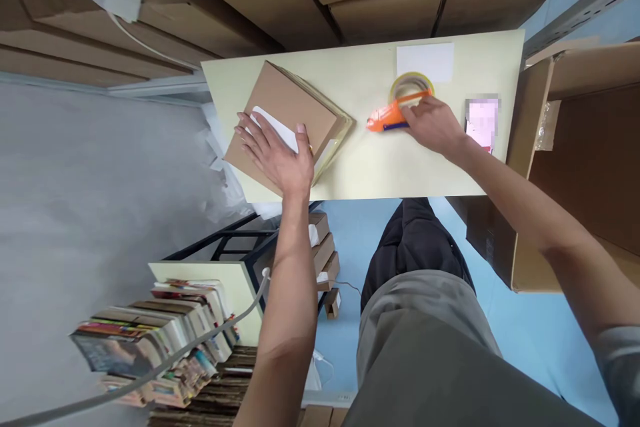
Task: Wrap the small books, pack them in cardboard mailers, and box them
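A brown cardboard box [315, 103] lies at an angle on the left half of the pale tabletop [370, 173]. Flat on its upper face rests my left hand [280, 153], fingers spread. Under that palm is a white label [274, 125], partly covered by the hand. My right hand [434, 123] is closed around an orange tape dispenser [387, 115] with a roll of tape [400, 83] in it. The dispenser is over the table, to the right of the box and apart from it. A white sheet of paper [433, 61] lies just behind the roll.
A phone-like object with a pink screen [483, 121] lies at the table's right. Beyond it stands a large open carton [530, 120]. Cardboard boxes [385, 10] line the back edge. Stacked books [165, 320] and a grey cable [200, 337] are at lower left.
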{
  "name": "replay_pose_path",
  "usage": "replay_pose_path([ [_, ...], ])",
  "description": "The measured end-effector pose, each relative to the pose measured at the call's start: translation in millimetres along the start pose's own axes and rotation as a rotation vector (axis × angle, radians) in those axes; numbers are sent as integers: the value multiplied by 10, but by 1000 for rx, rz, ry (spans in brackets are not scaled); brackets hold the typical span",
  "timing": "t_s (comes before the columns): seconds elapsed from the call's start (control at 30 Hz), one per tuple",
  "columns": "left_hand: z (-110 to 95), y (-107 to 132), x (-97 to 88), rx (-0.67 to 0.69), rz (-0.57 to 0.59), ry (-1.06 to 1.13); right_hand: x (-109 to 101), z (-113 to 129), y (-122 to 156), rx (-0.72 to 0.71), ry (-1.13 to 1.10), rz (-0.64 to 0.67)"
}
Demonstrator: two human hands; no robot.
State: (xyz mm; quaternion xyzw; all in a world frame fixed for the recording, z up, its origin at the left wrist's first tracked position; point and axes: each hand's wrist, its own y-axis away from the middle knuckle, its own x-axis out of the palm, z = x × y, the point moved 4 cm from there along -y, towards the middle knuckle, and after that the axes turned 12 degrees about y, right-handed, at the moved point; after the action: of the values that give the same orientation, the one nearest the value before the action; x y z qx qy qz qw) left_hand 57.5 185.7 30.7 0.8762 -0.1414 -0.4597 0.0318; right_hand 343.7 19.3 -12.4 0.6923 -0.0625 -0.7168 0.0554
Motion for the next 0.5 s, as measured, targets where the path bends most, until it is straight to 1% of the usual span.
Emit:
replay_pose_path([
  [0.07, -16, 4, -4, -7, 19, 16, -44, -78, -243, 38, -15, -46],
  [0.13, -19, 1, -8, -5, 27, 14, -79, -42, -448, 38, -16, -85],
  [0.2, -11, -5, -9, 0, 21, 1, -93, 21, -565, 33, -4, -106],
  [0.27, 0, -11, 0, 3, 20, 2, -91, 62, -596, 30, 10, -112],
  [0.37, 0, -12, 3, 5, 29, 15, -83, 88, -557, 2, 39, -106],
  [0.5, -33, -12, -83, 6, 57, -7, -63, 164, -472, -68, 69, -47],
])
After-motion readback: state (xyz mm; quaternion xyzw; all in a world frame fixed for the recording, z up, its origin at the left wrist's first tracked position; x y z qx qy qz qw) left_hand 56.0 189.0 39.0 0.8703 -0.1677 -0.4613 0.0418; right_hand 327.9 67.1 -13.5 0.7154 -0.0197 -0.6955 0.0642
